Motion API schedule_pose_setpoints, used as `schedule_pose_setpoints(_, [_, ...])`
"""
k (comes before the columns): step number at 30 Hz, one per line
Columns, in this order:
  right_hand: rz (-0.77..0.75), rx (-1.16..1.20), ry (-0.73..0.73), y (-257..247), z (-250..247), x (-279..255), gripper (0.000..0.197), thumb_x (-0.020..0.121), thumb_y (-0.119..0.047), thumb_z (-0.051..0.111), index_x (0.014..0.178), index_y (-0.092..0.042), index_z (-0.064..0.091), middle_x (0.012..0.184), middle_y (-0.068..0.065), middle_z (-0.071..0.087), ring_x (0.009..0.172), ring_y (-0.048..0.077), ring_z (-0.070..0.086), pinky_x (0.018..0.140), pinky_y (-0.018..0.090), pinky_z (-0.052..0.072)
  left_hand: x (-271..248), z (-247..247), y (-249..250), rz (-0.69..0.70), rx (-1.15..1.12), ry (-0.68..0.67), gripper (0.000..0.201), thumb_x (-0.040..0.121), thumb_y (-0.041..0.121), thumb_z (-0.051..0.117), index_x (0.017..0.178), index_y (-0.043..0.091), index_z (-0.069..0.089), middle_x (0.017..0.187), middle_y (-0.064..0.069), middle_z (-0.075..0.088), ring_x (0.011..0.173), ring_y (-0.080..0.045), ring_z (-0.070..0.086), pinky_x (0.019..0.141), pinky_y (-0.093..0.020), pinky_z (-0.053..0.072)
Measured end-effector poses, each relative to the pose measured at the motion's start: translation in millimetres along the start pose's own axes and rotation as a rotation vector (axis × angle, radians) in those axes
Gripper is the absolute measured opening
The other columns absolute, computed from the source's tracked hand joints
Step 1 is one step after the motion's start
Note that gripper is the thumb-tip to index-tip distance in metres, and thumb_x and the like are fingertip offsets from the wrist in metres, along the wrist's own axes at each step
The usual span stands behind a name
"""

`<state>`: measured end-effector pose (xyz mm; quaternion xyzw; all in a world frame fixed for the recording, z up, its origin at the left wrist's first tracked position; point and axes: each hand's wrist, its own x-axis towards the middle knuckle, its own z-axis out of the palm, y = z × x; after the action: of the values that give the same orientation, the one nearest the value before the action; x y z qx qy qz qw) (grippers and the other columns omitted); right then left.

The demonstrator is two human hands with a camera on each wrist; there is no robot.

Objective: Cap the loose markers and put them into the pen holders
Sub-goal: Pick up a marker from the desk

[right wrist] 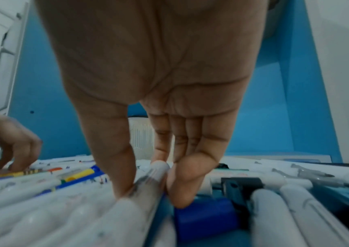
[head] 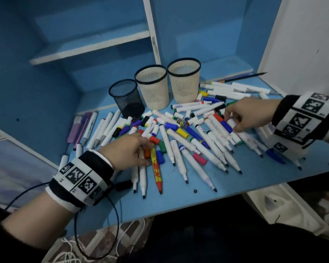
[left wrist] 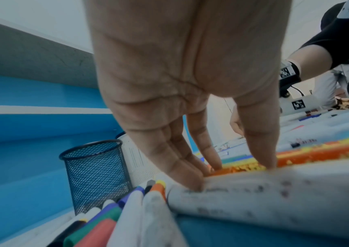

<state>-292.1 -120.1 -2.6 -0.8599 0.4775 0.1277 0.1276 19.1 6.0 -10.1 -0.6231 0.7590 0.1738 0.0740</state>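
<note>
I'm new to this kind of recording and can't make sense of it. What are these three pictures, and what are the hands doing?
One person wears three cameras. The head view looks down on a blue desk strewn with white markers and loose coloured caps, behind them a black mesh pen holder and two beige slotted pen holders, all seemingly empty. The other two views look along each palm from the wrists. The left hand pinches at an orange-and-yellow patterned marker. The right hand closes its fingers round a white marker still lying in the pile.
</note>
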Motion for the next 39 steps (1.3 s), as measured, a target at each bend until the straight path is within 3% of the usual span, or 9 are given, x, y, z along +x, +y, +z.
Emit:
schedule_pose_setpoints(7, [-0.009, 0.119, 0.174, -11.2, -17.0, -17.7, 0.041, 0.079, -0.015, 0.068, 0.118, -0.021, 0.058, 0.073, -0.004, 0.058, 0.068, 0.011, 0.053, 0.062, 0.025, 0.040, -7.2, 7.4, 4.4, -0.035, 0.032, 0.040, 0.038, 0.080, 0.035, 0.069, 0.114, 0.023, 0.057, 0.107, 0.002, 0.050, 0.093, -0.014, 0.050, 0.085, -0.030, 0.046])
schedule_pose_setpoints(13, [-0.033, 0.292, 0.488, -24.2, -28.5, -50.4, 0.035, 0.079, -0.012, 0.069, 0.112, -0.022, 0.065, 0.073, -0.010, 0.058, 0.069, 0.012, 0.056, 0.068, 0.026, 0.041, -7.7, 5.2, 14.1, -0.084, 0.008, 0.024, 0.030, 0.085, 0.038, 0.063, 0.107, 0.019, 0.061, 0.102, 0.001, 0.057, 0.091, -0.015, 0.054, 0.082, -0.029, 0.048])
schedule_pose_setpoints(16, [-0.076, 0.476, 0.600, -29.0, -24.3, -63.7, 0.029, 0.078, -0.010, 0.072, 0.103, -0.024, 0.067, 0.081, -0.006, 0.065, 0.060, 0.005, 0.054, 0.065, 0.010, 0.042, -8.2, 1.7, 25.2, -0.096, 0.030, -0.001, 0.030, 0.087, 0.040, 0.059, 0.107, 0.017, 0.062, 0.105, -0.001, 0.062, 0.095, -0.017, 0.056, 0.083, -0.031, 0.048])
schedule_pose_setpoints(18, [-0.096, 0.560, 0.642, -31.5, -18.2, -68.8, 0.027, 0.078, -0.008, 0.072, 0.099, -0.025, 0.067, 0.080, -0.009, 0.063, 0.056, 0.000, 0.053, 0.062, 0.005, 0.040, -10.4, -0.3, 38.1, -0.071, 0.077, -0.016, 0.031, 0.089, 0.041, 0.055, 0.108, 0.018, 0.061, 0.107, 0.000, 0.063, 0.096, -0.017, 0.056, 0.082, -0.030, 0.048])
schedule_pose_setpoints(22, [-0.114, 0.846, 0.715, -33.6, -1.6, -75.0, 0.029, 0.078, 0.000, 0.070, 0.097, -0.022, 0.067, 0.081, -0.002, 0.061, 0.064, 0.009, 0.052, 0.072, 0.024, 0.047, -14.4, 1.6, 73.1, 0.054, 0.123, 0.009, 0.030, 0.090, 0.039, 0.053, 0.112, 0.020, 0.060, 0.112, 0.001, 0.061, 0.101, -0.017, 0.056, 0.087, -0.031, 0.047])
schedule_pose_setpoints(25, [-0.117, 1.047, 0.818, -38.0, 10.9, -79.5, 0.029, 0.079, 0.009, 0.065, 0.100, -0.011, 0.066, 0.074, -0.008, 0.053, 0.053, -0.004, 0.049, 0.062, 0.007, 0.043, -10.2, 4.2, 96.0, 0.154, 0.081, 0.056, 0.027, 0.091, 0.029, 0.053, 0.116, 0.022, 0.060, 0.118, 0.003, 0.059, 0.107, -0.016, 0.054, 0.090, -0.031, 0.046])
schedule_pose_setpoints(28, [-0.121, 1.239, 0.887, -42.3, 22.1, -83.1, 0.028, 0.079, 0.011, 0.064, 0.093, -0.013, 0.064, 0.079, 0.001, 0.057, 0.058, -0.007, 0.056, 0.066, 0.007, 0.048, 1.4, 4.8, 108.1, 0.162, 0.136, 0.050, 0.029, 0.090, 0.022, 0.051, 0.118, 0.021, 0.060, 0.121, 0.000, 0.058, 0.111, -0.020, 0.054, 0.090, -0.036, 0.048])
schedule_pose_setpoints(35, [-0.065, 1.531, 0.952, -42.9, 46.9, -86.7, 0.023, 0.081, 0.006, 0.065, 0.089, -0.016, 0.066, 0.095, 0.012, 0.057, 0.086, 0.022, 0.063, 0.077, 0.019, 0.055, 22.2, 3.7, 123.2, 0.186, 0.200, 0.023, 0.027, 0.086, 0.031, 0.062, 0.112, 0.025, 0.065, 0.110, 0.007, 0.065, 0.100, -0.015, 0.059, 0.081, -0.034, 0.053])
schedule_pose_setpoints(39, [-0.059, 1.665, 0.967, -44.8, 54.0, -90.3, 0.020, 0.082, 0.004, 0.065, 0.096, -0.010, 0.064, 0.099, 0.006, 0.066, 0.094, 0.023, 0.063, 0.076, 0.020, 0.054, 27.9, 5.7, 133.2, 0.211, 0.221, -0.012, 0.021, 0.085, 0.030, 0.064, 0.104, 0.027, 0.070, 0.103, 0.009, 0.065, 0.094, -0.014, 0.059, 0.079, -0.033, 0.054])
